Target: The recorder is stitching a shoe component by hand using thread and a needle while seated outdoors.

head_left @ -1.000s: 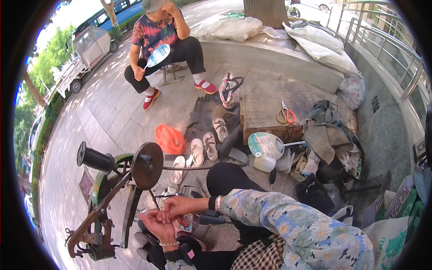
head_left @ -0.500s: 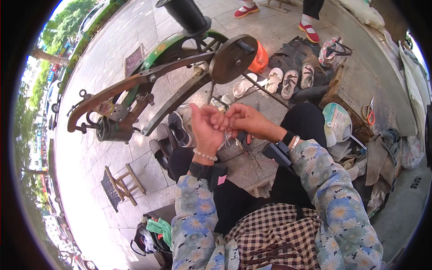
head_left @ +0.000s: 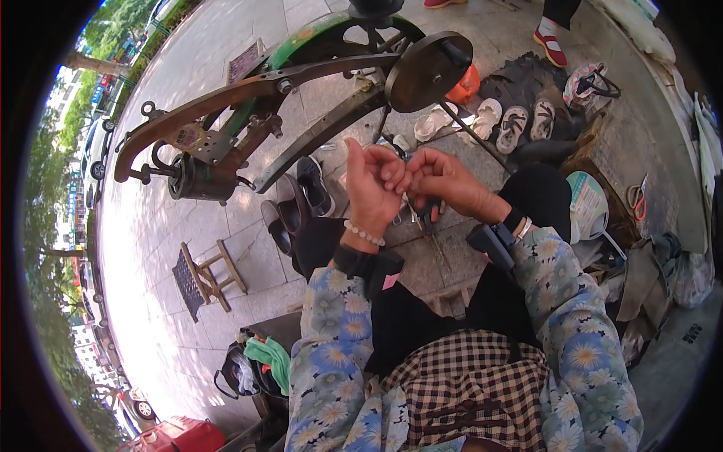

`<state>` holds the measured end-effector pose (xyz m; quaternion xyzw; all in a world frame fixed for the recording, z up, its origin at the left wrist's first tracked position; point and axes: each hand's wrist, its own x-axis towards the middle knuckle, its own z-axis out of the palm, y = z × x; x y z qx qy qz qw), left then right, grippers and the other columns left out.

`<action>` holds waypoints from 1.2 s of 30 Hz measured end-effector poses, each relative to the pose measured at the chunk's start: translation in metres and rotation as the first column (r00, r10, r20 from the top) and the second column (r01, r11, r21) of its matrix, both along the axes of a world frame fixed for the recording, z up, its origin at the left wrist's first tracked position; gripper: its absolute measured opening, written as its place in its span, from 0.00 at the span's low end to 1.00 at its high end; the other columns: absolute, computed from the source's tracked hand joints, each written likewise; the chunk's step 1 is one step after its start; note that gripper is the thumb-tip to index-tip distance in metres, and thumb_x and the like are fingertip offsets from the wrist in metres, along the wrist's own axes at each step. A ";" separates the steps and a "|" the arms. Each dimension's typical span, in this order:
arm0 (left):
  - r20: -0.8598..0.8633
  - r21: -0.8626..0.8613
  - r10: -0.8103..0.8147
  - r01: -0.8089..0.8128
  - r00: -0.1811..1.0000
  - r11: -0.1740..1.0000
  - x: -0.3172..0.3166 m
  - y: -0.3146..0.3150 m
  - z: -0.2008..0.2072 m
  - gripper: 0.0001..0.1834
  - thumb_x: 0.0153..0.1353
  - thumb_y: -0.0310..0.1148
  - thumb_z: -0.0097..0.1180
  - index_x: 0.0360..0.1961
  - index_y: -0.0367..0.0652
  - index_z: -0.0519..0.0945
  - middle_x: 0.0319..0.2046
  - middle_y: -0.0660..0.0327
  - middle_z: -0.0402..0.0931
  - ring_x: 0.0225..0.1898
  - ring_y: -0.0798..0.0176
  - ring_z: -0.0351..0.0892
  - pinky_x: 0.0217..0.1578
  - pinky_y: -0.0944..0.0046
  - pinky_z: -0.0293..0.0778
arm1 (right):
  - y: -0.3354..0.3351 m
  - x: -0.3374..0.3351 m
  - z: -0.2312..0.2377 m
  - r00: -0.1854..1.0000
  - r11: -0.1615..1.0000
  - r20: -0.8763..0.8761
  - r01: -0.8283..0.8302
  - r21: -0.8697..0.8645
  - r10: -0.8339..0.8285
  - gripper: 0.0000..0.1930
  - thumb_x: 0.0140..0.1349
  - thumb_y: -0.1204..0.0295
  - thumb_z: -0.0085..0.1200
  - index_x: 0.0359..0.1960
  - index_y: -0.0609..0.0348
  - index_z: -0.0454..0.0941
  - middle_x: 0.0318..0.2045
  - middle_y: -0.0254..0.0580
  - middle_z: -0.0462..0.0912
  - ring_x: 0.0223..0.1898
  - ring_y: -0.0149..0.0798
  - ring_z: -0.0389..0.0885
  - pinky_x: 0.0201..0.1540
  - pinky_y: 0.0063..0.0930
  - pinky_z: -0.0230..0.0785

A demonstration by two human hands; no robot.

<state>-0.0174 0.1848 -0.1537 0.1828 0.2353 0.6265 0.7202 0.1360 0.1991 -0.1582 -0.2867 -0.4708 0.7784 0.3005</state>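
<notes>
My left hand (head_left: 374, 181) is held up in front of my lap, palm turned toward me, its fingers curled and its thumb stretched out. Against those curled fingertips my right hand (head_left: 450, 181) pinches with thumb and forefinger. Whatever lies between the fingertips is too small to make out. Beyond the hands stands a hand-cranked sewing machine (head_left: 275, 84) with a green wheel and a round dark disc. On the ground below the hands lie small tools, among them one with a red and black handle (head_left: 431, 214), partly hidden.
Dark shoes (head_left: 315, 185) stand left of my knee, near a small folding stool (head_left: 208, 282). Pale sandals (head_left: 513, 128) sit at the far right. A wooden box (head_left: 602, 162) with orange-handled scissors (head_left: 639, 200) and a round fan (head_left: 587, 203) are at my right. Another person's red shoe (head_left: 550, 48) shows behind.
The view has shifted, so hands and surroundings sit further right in the picture. A red object has come in at the lower left. My hands keep nearly the same pose, fingertips together.
</notes>
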 end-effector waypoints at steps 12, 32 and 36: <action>-0.129 -0.026 0.018 -0.021 0.992 0.999 0.003 -0.001 0.002 0.33 0.60 0.59 0.32 0.19 0.39 0.71 0.10 0.67 0.55 0.12 0.72 0.54 0.14 0.71 0.54 | -0.002 -0.002 0.001 0.999 0.999 -0.024 0.032 -0.033 -0.033 0.12 0.52 0.73 0.52 0.36 0.58 0.65 0.27 0.36 0.76 0.21 0.27 0.75 0.14 0.20 0.68; -0.095 0.008 -0.008 0.009 0.995 1.000 0.001 -0.001 0.004 0.32 0.61 0.58 0.32 0.19 0.39 0.70 0.11 0.67 0.55 0.12 0.72 0.53 0.14 0.71 0.53 | 0.001 0.000 -0.002 1.000 1.000 -0.020 -0.009 -0.007 0.008 0.11 0.52 0.75 0.50 0.37 0.60 0.65 0.28 0.37 0.76 0.22 0.27 0.75 0.14 0.19 0.69; -0.182 0.002 -0.006 0.007 0.983 1.000 0.001 -0.001 0.004 0.33 0.60 0.59 0.33 0.19 0.39 0.70 0.11 0.67 0.54 0.12 0.72 0.53 0.14 0.71 0.53 | 0.002 -0.001 -0.005 1.000 1.000 -0.003 -0.007 -0.012 0.007 0.11 0.52 0.76 0.49 0.37 0.60 0.65 0.27 0.37 0.76 0.22 0.28 0.76 0.14 0.19 0.69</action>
